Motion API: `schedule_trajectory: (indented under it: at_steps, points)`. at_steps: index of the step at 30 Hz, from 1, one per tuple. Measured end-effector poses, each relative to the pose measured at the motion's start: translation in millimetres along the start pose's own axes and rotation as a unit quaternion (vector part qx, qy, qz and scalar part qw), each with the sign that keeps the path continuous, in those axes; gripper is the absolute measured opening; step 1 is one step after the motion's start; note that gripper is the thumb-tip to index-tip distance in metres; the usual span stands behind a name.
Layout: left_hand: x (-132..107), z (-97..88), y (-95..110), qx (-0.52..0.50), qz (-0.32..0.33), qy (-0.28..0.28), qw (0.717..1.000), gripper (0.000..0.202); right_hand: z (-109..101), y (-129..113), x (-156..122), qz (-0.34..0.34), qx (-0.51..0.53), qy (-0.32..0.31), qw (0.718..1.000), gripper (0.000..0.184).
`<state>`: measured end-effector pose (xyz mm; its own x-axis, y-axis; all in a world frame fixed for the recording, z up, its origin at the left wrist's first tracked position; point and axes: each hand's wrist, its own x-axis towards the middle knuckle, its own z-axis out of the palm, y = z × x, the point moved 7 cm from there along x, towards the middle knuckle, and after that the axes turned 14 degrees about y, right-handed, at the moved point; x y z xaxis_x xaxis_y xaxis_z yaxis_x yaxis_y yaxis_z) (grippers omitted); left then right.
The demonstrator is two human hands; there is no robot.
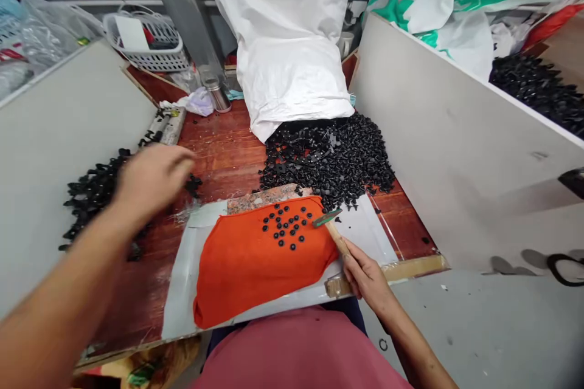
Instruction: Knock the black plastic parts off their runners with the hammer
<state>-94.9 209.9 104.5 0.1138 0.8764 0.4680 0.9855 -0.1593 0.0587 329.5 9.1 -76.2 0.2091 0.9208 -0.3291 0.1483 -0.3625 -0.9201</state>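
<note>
My right hand is wrapped round the wooden handle of a small hammer. Its greenish metal head lies over the right edge of an orange cloth. On that cloth sit several small round black pieces, spread in a loose group near its far side. At the left, my left hand is raised by a heap of larger black plastic parts. Motion smears its fingers, so whether it holds anything cannot be made out. Under the cloth lies a pale sheet.
A white sack spills a pile of small black parts at the back. Grey panels wall the reddish wooden table on both sides. Behind stand a steel flask and a white basket. More black parts lie beyond the right panel.
</note>
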Motion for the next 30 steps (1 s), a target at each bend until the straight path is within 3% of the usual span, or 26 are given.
schedule_trajectory:
  at_steps: [3,5,7,8,12,16,20,23,26,27,28,30]
  points:
    - [25,74.2,80,-0.055,0.061,-0.090,0.993,0.032,0,4,1,0.026,0.008,-0.010,1.000,0.085]
    - [46,111.6,114,-0.061,0.047,-0.119,0.990,0.030,0,7,0,0.035,0.010,-0.016,0.999,0.087]
    - [65,132.7,135,-0.041,0.043,-0.112,0.992,0.035,0,10,-2,0.039,0.012,-0.019,0.999,0.087]
    - [72,139.2,146,-0.036,0.069,-0.110,0.991,0.040,0,11,-2,0.040,0.014,-0.019,0.999,0.086]
    - [70,153.0,180,-0.042,0.252,-0.149,0.955,0.042,0,8,-3,0.045,0.015,-0.014,0.999,0.083]
    - [60,154.7,181,-0.038,0.282,-0.166,0.944,0.029,2,1,-3,0.047,0.006,-0.030,0.998,0.081]
    - [65,135.9,167,-0.050,0.259,-0.132,0.956,0.021,4,-2,-3,0.041,0.010,-0.050,0.998,0.073]
    - [73,104.0,146,-0.088,0.183,-0.053,0.978,0.014,3,0,-1,0.030,0.012,-0.043,0.999,0.075]
    - [62,75.4,121,-0.239,0.031,-0.023,0.970,0.005,3,6,1,0.025,0.011,-0.038,0.999,0.080]
    - [51,71.3,113,-0.322,-0.043,-0.040,0.945,0.006,3,8,2,0.025,0.010,-0.035,0.999,0.081]
    - [37,70.3,108,-0.415,-0.121,-0.072,0.899,0.011,3,12,3,0.027,0.007,-0.034,0.999,0.082]
    - [2,69.8,108,-0.580,-0.240,-0.144,0.765,0.030,1,18,5,0.033,0.001,-0.031,0.999,0.083]
